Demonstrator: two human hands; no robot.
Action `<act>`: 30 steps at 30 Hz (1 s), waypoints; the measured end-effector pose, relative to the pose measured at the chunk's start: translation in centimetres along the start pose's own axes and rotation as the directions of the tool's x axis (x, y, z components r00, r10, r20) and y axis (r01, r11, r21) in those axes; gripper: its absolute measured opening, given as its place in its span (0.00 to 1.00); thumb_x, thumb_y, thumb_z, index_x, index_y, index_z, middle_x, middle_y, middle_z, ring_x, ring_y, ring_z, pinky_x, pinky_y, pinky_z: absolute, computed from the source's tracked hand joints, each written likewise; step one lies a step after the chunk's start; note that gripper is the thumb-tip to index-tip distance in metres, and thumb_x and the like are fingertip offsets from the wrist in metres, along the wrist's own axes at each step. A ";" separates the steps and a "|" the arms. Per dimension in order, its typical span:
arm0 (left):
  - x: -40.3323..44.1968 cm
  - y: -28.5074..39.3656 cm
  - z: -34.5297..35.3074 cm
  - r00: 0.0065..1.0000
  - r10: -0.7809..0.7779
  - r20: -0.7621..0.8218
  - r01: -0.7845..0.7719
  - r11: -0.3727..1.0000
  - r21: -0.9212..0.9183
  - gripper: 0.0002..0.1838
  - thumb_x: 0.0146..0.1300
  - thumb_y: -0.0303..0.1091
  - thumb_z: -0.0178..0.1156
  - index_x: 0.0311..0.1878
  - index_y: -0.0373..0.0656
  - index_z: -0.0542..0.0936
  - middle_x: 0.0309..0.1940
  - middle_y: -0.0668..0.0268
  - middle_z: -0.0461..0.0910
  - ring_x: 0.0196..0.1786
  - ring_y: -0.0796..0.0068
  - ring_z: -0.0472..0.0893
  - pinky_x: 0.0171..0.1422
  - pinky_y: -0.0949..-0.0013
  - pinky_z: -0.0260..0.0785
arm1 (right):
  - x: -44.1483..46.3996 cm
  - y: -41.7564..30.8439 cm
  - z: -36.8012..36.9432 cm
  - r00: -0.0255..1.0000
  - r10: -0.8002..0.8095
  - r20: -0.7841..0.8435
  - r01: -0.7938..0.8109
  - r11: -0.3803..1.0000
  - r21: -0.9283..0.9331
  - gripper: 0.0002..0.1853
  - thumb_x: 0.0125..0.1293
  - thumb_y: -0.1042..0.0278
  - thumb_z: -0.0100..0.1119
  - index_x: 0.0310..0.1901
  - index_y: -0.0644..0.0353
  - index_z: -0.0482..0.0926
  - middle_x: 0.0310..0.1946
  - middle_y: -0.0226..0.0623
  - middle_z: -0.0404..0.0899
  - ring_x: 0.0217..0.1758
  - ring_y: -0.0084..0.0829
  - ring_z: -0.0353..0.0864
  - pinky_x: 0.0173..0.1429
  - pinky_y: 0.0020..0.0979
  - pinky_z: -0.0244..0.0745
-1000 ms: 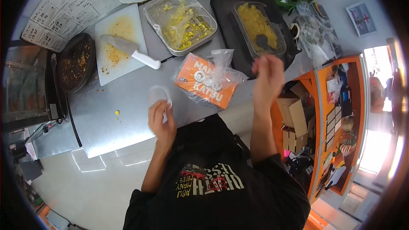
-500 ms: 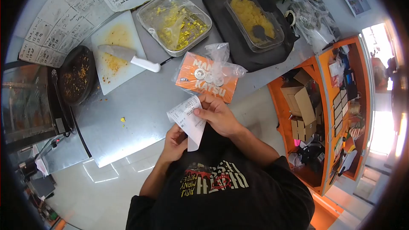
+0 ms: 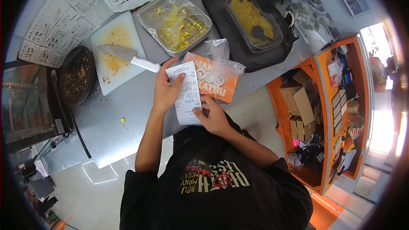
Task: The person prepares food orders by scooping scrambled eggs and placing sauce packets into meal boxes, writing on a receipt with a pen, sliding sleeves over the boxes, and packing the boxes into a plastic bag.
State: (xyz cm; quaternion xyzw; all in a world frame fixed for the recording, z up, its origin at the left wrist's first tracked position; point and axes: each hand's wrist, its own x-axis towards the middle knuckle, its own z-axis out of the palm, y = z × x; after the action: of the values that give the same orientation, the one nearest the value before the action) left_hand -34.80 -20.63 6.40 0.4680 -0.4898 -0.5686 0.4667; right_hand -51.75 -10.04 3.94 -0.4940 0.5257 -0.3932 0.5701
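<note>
A long white printed receipt [image 3: 187, 96] is stretched between my two hands, its print facing up. My left hand [image 3: 167, 86] grips it near the top left, thumb across the paper. Lower down, my right hand [image 3: 211, 116] pinches the right edge, with some fingers hidden behind it. Just beyond the paper sits an orange box [image 3: 228, 86] in a knotted clear plastic bag [image 3: 218, 50]; the receipt covers part of the box's left side. To the left of the receipt, a knife with a white handle [image 3: 145, 63] rests on a stained white cutting board [image 3: 128, 30].
A tray [image 3: 204, 27] with yellow bits stands behind the box. Right of it, a clear tub [image 3: 279, 38] of yellow food rests on a black tray [image 3: 217, 8]. A dark pan [image 3: 79, 74] lies at left. Orange shelves [image 3: 321, 76] stand at right, below the counter's edge.
The receipt has been straightened from a folded, slanted position. My left hand has moved up and forward to its top, while my right hand has shifted slightly down.
</note>
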 end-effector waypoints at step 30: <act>-4.9 5.6 0.7 0.926 0.124 0.357 -0.378 0.323 0.868 0.20 0.58 0.42 0.73 0.55 0.62 0.85 0.77 0.64 0.60 0.82 0.41 0.48 0.67 0.14 0.40 | 2.0 -6.5 -4.7 0.987 -0.118 0.105 0.142 0.955 -0.261 0.16 0.62 0.74 0.68 0.51 0.68 0.80 0.36 0.38 0.85 0.31 0.23 0.81 0.36 0.26 0.76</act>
State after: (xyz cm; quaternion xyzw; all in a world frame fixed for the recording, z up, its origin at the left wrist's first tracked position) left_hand -34.48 -16.16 12.38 0.4979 -0.8389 -0.1638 0.1466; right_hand -55.62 -13.99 10.07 -0.6169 0.5147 -0.3328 0.4936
